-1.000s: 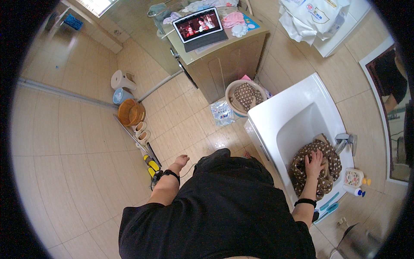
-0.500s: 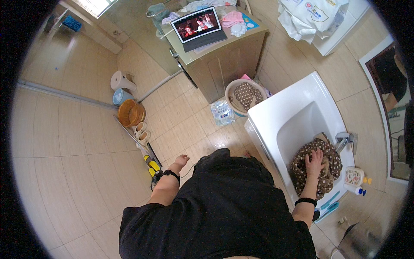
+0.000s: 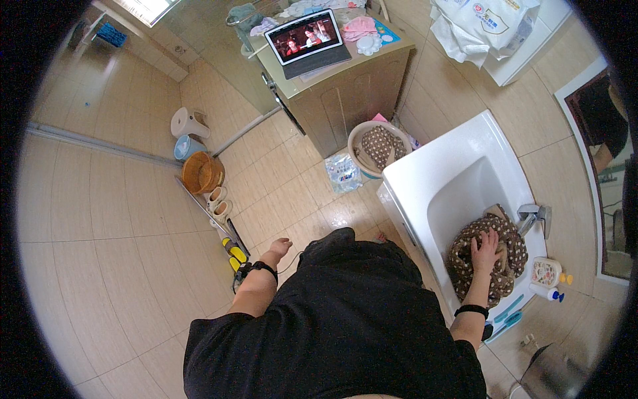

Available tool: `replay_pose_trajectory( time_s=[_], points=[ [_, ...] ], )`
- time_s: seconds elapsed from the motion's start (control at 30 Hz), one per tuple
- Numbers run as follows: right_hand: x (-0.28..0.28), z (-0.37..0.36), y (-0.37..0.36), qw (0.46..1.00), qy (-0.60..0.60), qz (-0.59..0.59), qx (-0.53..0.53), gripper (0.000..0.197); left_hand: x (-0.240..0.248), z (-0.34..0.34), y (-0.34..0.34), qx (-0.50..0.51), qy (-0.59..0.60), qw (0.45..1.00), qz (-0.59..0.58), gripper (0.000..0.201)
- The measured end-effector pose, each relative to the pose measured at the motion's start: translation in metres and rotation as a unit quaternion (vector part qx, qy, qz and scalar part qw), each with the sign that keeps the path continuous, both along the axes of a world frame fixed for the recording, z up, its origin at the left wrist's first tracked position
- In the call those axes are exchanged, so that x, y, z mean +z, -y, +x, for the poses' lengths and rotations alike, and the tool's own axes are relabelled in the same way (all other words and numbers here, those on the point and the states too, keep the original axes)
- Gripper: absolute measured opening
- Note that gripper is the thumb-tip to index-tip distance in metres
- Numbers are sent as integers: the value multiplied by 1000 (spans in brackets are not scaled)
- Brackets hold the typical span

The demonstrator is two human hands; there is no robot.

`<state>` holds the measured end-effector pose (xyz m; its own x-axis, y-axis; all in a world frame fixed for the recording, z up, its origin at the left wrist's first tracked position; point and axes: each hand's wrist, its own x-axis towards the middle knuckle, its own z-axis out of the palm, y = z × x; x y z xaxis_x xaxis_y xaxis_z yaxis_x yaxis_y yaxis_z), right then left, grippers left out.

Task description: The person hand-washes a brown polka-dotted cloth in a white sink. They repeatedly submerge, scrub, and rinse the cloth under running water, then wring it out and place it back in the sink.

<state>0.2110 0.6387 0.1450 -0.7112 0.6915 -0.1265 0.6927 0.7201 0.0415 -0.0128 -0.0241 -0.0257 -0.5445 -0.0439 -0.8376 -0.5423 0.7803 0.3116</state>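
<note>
The right hand (image 3: 486, 254) rests on a bunched brown cloth with pale polka dots (image 3: 464, 259), fingers spread apart over its soft, crumpled folds. The cloth lies heaped in the near end of a glossy white washbasin (image 3: 425, 171) with a smooth, rounded hollow, close beside a shiny metal faucet (image 3: 533, 216) on the right rim. The left hand (image 3: 281, 247) hangs well apart from the washbasin, above the tan tiled floor (image 3: 292, 206); it is too small to tell whether its fingers are together. Just right of the heap stand a patterned bottle with a yellow pump (image 3: 546, 271) and a slimmer white bottle with a blue pump (image 3: 543, 290); nearer lies a teal brush (image 3: 510, 322). At the washbasin's far left, a round plastic tub (image 3: 355, 158) holds more dotted fabric (image 3: 380, 147), beside a crinkled, translucent plastic bag (image 3: 343, 174). Farther back, a tablet (image 3: 304, 36) leans on a tabletop (image 3: 372, 61), near rumpled pink fabric (image 3: 359, 29). At left sits a round wooden bucket (image 3: 201, 171).
</note>
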Motion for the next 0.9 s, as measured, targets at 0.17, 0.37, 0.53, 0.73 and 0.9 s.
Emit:
replay_pose_trajectory(
  time_s=[0.17,0.37,0.53,0.73,0.9],
  points=[
    [1,-1,1,1000,-1,10,3,41,1,0,-1,4,-6,1000,-2,51],
    [3,-3,1,1000,8,-1,-8,41,1,0,-2,10,-4,1000,1,51],
    [5,-5,1,1000,20,-1,-8,43,-2,0,0,10,3,1000,-10,51],
    [6,-6,1,1000,23,-10,-12,43,-5,1,1,4,2,1000,-10,51],
    [4,-6,0,1000,20,-7,-11,44,-3,3,1,4,-4,1000,-1,51]
  ],
)
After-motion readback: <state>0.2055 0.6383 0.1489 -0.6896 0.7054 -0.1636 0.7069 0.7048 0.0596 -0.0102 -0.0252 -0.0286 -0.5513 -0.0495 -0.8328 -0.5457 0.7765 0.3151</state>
